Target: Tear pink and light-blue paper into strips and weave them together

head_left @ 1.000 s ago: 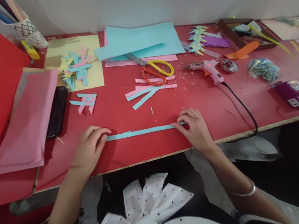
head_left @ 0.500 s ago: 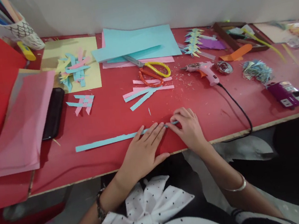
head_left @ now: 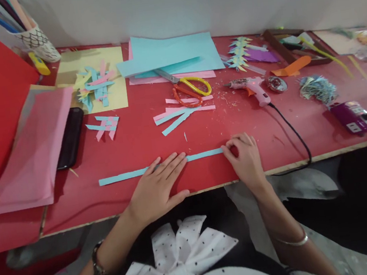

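Note:
A long, narrow light-blue paper strip (head_left: 122, 177) lies across the red table near its front edge. My left hand (head_left: 158, 184) rests flat over the strip's middle, fingers stretched out and pressed together, thumb apart. At the strip's right end, my right hand (head_left: 244, 156) pinches the paper between thumb and forefinger. Beyond my hands are scissors (head_left: 193, 88) with one yellow and one red handle. Shorter pink and blue strips (head_left: 177, 119) lie beside and partly under them. A small woven piece of pink and blue strips (head_left: 107, 126) sits to the left.
A pink glue gun (head_left: 251, 88) with a black cord lies right of the scissors. Behind are blue sheets (head_left: 171, 50) and a yellow sheet (head_left: 117, 92). Pink paper (head_left: 32, 154) and a black phone (head_left: 71, 137) are at left, a purple power socket box (head_left: 353, 118) at right.
My left hand has slid left along the strip and my right hand has moved right to its end. More of the blue strip shows between them.

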Demonstrator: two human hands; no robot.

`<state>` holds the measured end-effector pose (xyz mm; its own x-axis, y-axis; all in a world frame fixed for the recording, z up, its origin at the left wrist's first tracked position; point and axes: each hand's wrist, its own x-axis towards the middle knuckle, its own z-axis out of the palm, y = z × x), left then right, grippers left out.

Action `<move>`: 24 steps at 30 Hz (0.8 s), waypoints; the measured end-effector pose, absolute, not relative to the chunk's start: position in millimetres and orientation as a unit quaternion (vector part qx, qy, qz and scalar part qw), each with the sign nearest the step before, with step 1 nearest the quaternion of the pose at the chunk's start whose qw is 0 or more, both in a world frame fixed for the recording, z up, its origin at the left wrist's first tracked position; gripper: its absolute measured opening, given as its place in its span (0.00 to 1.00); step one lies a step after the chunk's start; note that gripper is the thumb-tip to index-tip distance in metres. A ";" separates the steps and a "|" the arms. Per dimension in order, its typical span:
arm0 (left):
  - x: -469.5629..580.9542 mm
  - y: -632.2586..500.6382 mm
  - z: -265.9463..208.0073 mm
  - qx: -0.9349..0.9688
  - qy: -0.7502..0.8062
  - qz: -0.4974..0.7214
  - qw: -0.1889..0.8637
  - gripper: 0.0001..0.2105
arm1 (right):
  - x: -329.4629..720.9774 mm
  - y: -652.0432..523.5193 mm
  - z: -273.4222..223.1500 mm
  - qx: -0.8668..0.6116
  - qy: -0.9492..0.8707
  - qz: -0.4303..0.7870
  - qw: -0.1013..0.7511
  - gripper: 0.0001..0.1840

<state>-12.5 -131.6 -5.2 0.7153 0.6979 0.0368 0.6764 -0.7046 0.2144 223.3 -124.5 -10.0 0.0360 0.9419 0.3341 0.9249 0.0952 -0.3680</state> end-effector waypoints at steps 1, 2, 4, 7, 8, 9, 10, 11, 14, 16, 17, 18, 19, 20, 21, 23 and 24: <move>-12.1 -132.1 -5.3 0.921 0.375 0.058 0.093 0.28 | 225.4 -125.5 -9.5 -0.682 -0.687 0.007 0.252 0.10; -11.4 -132.7 -5.2 0.920 0.378 0.058 0.093 0.28 | 226.7 -127.0 -8.5 -0.691 -0.678 -0.006 0.249 0.09; -9.0 -133.5 -5.2 0.915 0.387 0.060 0.094 0.28 | 225.2 -131.2 -4.7 -0.702 -0.661 -0.044 0.263 0.08; -3.4 -132.6 -5.8 0.909 0.399 0.068 0.101 0.28 | 210.6 -139.2 4.0 -0.663 -0.687 -0.084 0.285 0.15; -1.4 -131.6 -6.2 0.907 0.402 0.070 0.104 0.29 | 202.9 -141.8 6.4 -0.629 -0.728 -0.073 0.262 0.17; 0.4 -130.4 -6.8 0.906 0.403 0.070 0.107 0.30 | 194.6 -144.2 8.0 -0.584 -0.781 -0.049 0.215 0.20; 2.0 -129.0 -7.4 0.906 0.403 0.069 0.110 0.30 | 186.1 -146.1 8.6 -0.542 -0.825 -0.020 0.160 0.23; 3.1 -127.7 -8.0 0.906 0.402 0.067 0.113 0.31 | 178.2 -147.7 8.1 -0.515 -0.850 0.003 0.113 0.25; 3.8 -124.7 -8.8 0.910 0.392 0.062 0.117 0.31 | 162.9 -150.9 2.8 -0.505 -0.861 0.037 0.048 0.33; 0.7 -123.9 -8.2 0.913 0.385 0.064 0.117 0.31 | 161.4 -152.2 -0.9 -0.522 -0.851 0.045 0.037 0.36; -2.2 -123.7 -7.5 0.914 0.384 0.065 0.117 0.30 | 162.7 -152.8 -2.1 -0.530 -0.846 0.046 0.035 0.37; -6.2 -123.5 -6.8 0.914 0.384 0.064 0.116 0.30 | 164.7 -153.3 -2.7 -0.535 -0.843 0.046 0.035 0.37; -11.3 -123.2 -6.0 0.914 0.384 0.063 0.114 0.29 | 167.0 -153.7 -2.9 -0.538 -0.841 0.046 0.034 0.37; -17.3 -122.9 -5.3 0.914 0.386 0.060 0.112 0.29 | 169.1 -154.1 -2.8 -0.539 -0.841 0.045 0.034 0.37; -24.2 -122.5 -4.7 0.914 0.387 0.055 0.110 0.29 | 170.9 -154.3 -2.4 -0.538 -0.841 0.045 0.033 0.36; -39.7 -121.7 -4.5 0.913 0.391 0.042 0.110 0.29 | 172.9 -154.7 -1.6 -0.535 -0.843 0.042 0.034 0.36; -47.8 -121.7 -4.8 0.912 0.393 0.035 0.110 0.29 | 173.6 -154.9 -1.4 -0.538 -0.842 0.039 0.035 0.36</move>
